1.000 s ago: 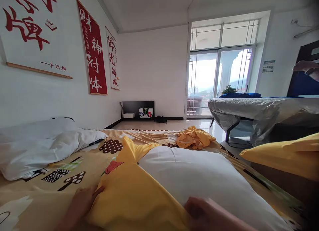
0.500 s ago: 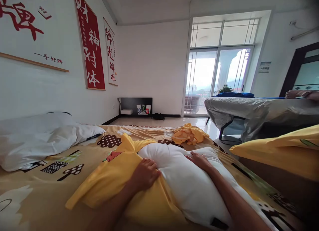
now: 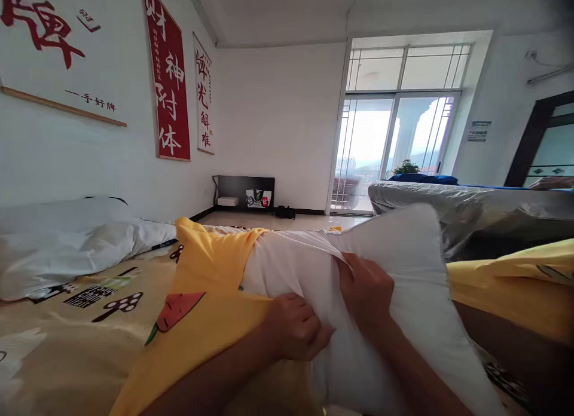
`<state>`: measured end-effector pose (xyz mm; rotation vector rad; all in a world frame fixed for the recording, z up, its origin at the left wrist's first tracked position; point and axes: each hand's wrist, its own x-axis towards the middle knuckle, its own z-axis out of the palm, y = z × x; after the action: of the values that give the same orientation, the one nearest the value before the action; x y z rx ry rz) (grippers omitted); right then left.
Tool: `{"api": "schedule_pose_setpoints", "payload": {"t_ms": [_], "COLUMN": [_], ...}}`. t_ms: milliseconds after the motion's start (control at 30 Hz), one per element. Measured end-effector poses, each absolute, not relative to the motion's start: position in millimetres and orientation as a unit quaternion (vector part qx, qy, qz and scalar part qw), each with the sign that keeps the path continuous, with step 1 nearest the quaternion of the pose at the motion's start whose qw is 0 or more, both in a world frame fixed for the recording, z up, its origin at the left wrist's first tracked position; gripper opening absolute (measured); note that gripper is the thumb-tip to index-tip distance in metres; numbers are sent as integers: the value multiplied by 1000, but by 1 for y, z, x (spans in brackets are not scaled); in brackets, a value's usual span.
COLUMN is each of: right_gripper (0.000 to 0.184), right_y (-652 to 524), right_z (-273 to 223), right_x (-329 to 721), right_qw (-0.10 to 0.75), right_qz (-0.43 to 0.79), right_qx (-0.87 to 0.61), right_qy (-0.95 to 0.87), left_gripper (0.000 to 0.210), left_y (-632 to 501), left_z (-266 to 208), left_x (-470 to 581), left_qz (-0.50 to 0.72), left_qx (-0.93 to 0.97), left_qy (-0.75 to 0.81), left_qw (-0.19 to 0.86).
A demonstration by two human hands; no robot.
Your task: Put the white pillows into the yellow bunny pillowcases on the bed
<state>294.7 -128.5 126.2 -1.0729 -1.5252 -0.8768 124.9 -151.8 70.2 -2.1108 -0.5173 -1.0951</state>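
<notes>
A white pillow is lifted off the bed, its right part outside a yellow pillowcase with a watermelon-slice print. The case covers the pillow's left end, its opening lying across the pillow's middle. My left hand is closed on the pillowcase at this opening, the fingers curled over its edge. Just to its right, my right hand pinches the pillow's white cloth and pulls it into taut creases. The underside of the pillow is hidden.
The bed's patterned sheet spreads out at left, with white bedding against the wall. More yellow cloth is at the right edge. Farther back stand a plastic-covered table and a low black shelf by the wall.
The pillow and pillowcase have been raised from the bed. My right hand has gone from lying on the pillow to gripping its cloth; my left hand has moved right along the case edge.
</notes>
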Motion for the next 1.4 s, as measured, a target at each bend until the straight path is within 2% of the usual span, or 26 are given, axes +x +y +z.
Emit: {"api": "schedule_pose_setpoints", "payload": {"t_ms": [100, 200, 333, 400, 500, 533, 600, 700, 767, 867, 967, 1067, 1200, 1400], "right_gripper": [17, 11, 11, 8, 6, 8, 15, 23, 22, 31, 49, 53, 50, 48], "right_y": [-143, -143, -128, -124, -129, -132, -140, -150, -149, -127, -90, -61, -57, -62], "right_z": [139, 120, 63, 44, 37, 38, 43, 62, 86, 127, 149, 147, 142, 150], "right_x": [282, 288, 310, 323, 342, 348, 356, 353, 337, 299, 266, 251, 256, 263], "right_qw": [569, 550, 529, 526, 504, 494, 479, 475, 473, 451, 327, 230, 214, 188], "right_qz": [-454, -471, -418, -390, -373, -374, -380, -382, -401, -425, -364, -296, -258, -252], "right_qx": [-316, -254, -284, -315, -318, -315, -328, -355, -342, -362, -417, -407, -364, -347], "right_qy": [-608, -641, -682, -687, -711, -719, -720, -709, -706, -696, -766, -833, -869, -884], "left_gripper": [39, 37, 38, 35, 19, 19, 36, 37, 28, 22, 18, 19, 23, 18], "left_y": [-120, -92, -84, -89, -93, -91, -83, -67, -58, -52, -57, -63, -56, -34], "left_z": [74, 55, 14, 14, 58, 79, 121, 158, 165, 166, 170, 178, 189, 205], "left_x": [133, 121, 103, 97, 84, 79, 67, 51, 45, 44, 48, 53, 67, 106], "left_qz": [-488, -456, -396, -381, -428, -453, -466, -412, -376, -348, -335, -296, -195, -180], "left_qx": [-765, -773, -814, -835, -796, -751, -686, -715, -738, -729, -715, -710, -699, -710], "left_qy": [-134, -175, -185, -171, -255, -322, -443, -521, -534, -565, -587, -596, -608, -613], "left_qw": [399, 406, 383, 357, 345, 357, 341, 219, 169, 170, 180, 231, 321, 297]}}
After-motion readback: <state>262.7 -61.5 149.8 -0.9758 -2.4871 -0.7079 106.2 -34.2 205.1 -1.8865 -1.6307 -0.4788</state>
